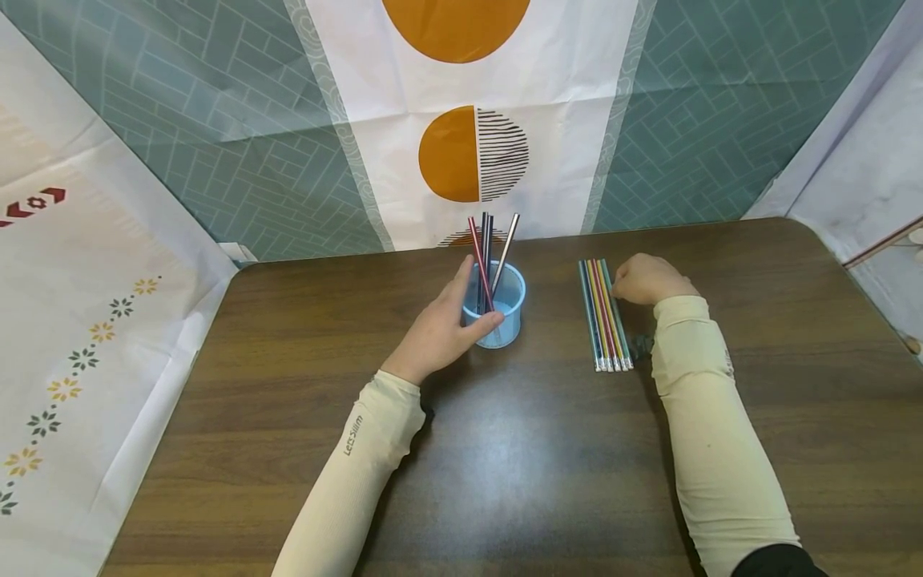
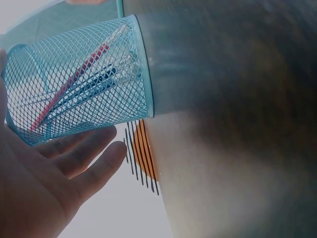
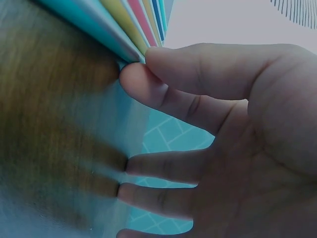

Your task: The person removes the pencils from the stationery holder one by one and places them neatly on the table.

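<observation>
You look partway through: several pencils (image 1: 484, 248) stand in the blue mesh cup (image 1: 510, 324) beside your loosely spread left hand (image 1: 441, 332), while your right hand (image 1: 649, 279), thumb and forefinger pinching the nearest pencil (image 1: 618, 320), has a row of pencils (image 1: 603, 316) left beside it on the worktop (image 1: 548, 449).

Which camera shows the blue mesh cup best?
The left wrist view: the cup appears large there, its mesh clear. The head view shows it smaller, from above, partly behind the left hand; the right wrist view doesn't show it.
</observation>
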`<state>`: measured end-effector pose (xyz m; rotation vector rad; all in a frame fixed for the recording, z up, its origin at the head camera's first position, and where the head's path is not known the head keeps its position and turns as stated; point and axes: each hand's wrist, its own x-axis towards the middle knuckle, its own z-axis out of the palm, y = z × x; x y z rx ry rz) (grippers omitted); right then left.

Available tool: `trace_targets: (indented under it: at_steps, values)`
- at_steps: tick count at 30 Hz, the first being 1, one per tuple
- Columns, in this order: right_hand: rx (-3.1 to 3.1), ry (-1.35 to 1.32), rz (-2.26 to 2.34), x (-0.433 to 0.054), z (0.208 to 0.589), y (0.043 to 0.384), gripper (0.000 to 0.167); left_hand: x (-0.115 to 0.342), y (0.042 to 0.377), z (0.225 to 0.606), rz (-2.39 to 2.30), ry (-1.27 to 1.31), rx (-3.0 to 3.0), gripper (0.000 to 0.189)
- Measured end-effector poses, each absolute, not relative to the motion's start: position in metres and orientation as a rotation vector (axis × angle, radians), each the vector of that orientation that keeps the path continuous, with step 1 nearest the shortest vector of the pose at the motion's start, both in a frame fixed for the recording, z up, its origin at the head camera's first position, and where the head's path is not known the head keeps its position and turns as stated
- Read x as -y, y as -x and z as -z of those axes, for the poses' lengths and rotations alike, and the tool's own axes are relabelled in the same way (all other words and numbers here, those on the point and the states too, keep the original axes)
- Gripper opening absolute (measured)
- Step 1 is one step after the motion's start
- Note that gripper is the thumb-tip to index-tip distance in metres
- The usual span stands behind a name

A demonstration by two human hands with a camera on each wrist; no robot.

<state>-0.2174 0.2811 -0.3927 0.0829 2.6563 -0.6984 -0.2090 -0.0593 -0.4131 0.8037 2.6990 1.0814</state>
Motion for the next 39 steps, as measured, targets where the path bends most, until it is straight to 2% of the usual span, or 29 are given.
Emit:
trace_targets:
  at_steps: [9, 21, 39]
  values:
    - [-2.646, -0.016, 0.658, -0.283, 0.389, 0.217, 0.031, 0.058, 0.21, 0.411, -1.098, -0.804, -2.69, 0.103]
    - [-2.592, -0.018, 0.585, -0.278, 0.381, 0.212, 0.038, 0.06, 0.209, 0.412, -1.097, -0.785, -2.689, 0.104]
    - [-2.614, -0.042, 0.633, -0.285, 0.384, 0.209, 0.037, 0.059, 0.208, 0.413, -1.097, -0.787, -2.68, 0.103]
